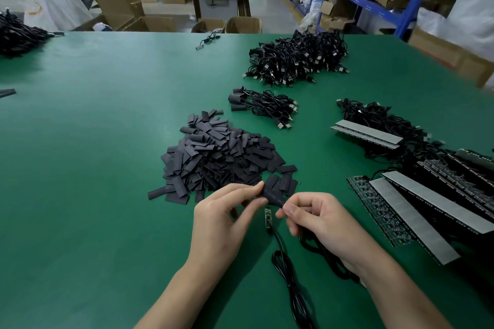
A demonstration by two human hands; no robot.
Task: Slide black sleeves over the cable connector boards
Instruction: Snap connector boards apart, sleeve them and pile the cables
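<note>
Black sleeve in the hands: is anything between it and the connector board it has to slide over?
Nothing visible. The left hand and right hand pinch the black sleeve right beside the bare connector board, which lies on the green table between them. Only bare table shows in the gap.

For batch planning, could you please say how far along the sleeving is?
Done: a small bundle of sleeved black cables. In hand: left hand and right hand pinch one flat black sleeve, not yet on the bare narrow connector board. Left: the big loose pile of black sleeves.
</note>
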